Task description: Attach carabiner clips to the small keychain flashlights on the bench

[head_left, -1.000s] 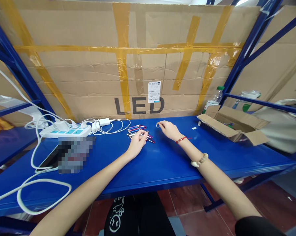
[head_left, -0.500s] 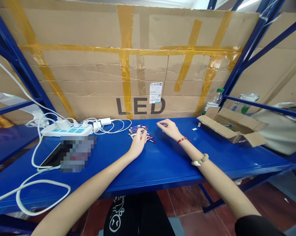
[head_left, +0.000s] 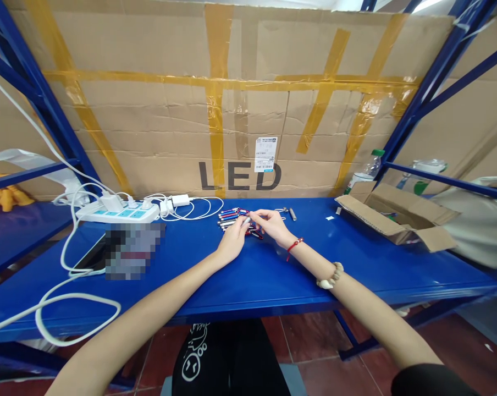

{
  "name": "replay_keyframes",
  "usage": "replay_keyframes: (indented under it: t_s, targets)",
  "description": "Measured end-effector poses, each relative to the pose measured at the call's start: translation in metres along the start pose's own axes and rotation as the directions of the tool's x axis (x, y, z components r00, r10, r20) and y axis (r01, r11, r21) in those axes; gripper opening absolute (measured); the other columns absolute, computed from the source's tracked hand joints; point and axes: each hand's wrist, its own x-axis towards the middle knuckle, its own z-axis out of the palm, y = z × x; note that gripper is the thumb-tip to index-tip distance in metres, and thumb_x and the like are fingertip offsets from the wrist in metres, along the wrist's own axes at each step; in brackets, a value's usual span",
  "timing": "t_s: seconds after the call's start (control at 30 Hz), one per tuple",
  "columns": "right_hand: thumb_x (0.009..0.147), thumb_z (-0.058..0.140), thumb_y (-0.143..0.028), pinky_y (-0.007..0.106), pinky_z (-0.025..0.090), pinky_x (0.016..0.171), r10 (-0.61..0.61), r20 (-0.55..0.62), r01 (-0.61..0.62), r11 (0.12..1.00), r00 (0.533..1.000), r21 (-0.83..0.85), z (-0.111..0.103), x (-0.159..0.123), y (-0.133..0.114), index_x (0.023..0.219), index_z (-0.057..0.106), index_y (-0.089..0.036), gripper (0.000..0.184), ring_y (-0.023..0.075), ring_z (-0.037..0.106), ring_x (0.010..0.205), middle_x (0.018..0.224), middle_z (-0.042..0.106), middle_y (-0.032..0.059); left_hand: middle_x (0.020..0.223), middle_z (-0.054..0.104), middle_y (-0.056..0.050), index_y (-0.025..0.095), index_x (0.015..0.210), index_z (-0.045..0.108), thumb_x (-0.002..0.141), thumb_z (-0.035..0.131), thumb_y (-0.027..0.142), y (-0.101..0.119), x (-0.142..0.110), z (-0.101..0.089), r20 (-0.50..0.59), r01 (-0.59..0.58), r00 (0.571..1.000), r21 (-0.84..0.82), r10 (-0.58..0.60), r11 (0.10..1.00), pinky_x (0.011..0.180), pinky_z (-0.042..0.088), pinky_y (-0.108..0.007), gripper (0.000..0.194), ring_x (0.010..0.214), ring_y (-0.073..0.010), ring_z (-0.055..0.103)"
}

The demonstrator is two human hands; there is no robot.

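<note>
My left hand [head_left: 232, 242] is closed on a small silvery tube [head_left: 246, 220], whose end shows at the fingertips. Thumb and fingers of my right hand [head_left: 272, 226] are pinched at that same tube, so the hands nearly meet. Behind and beside my left hand lies a pile of slim metallic sticks [head_left: 228, 213] in blue, red and silver; they look like pens or small torches, partly hidden by my fingers. Just beyond my right hand a short grey cylinder [head_left: 292, 214] rests on the blue tabletop [head_left: 215, 286], with a thin light-coloured loop near it.
At left are a white power strip [head_left: 120, 212] with plugs and cables, and a blurred-out flat device [head_left: 128, 253]. An open cardboard box [head_left: 364, 217] and a green-capped bottle [head_left: 366, 168] stand right. A big taped carton [head_left: 161, 132] closes off the back.
My right hand has moved left from the bare tabletop to meet my left hand. The grey cylinder now lies where the right hand was. The view has shifted slightly.
</note>
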Motion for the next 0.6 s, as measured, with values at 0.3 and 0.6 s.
replay_keyframes:
  t_s: [0.3, 0.6]
  targets:
    - [0.061, 0.065, -0.062, 0.021, 0.032, 0.04, -0.08, -0.04, 0.08, 0.997, 0.996, 0.0, 0.003, -0.002, -0.004, 0.069, 0.062, -0.015, 0.048, 0.0066, 0.041, 0.042, 0.05, 0.051, -0.0037, 0.091, 0.065, -0.006, 0.018, 0.102, 0.054, 0.091, 0.035, 0.029, 0.005, 0.0, 0.0, 0.01, -0.015, 1.0, -0.004, 0.015, 1.0, 0.083, 0.043, -0.031, 0.024, 0.09, -0.0201, 0.06]
    - [0.08, 0.053, -0.053, 0.023, 0.041, 0.049, -0.2, -0.059, 0.163, 0.911, 0.978, -0.379, -0.022, 0.009, 0.005, 0.081, 0.068, -0.015, 0.041, 0.0096, 0.052, 0.048, 0.069, 0.065, 0.0029, 0.08, 0.057, 0.0, 0.019, 0.091, 0.054, 0.09, 0.039, 0.029, 0.004, 0.0, 0.006, 0.017, 0.029, 1.0, -0.192, -0.026, 0.981, 0.071, 0.043, -0.023, 0.019, 0.07, -0.012, 0.052]
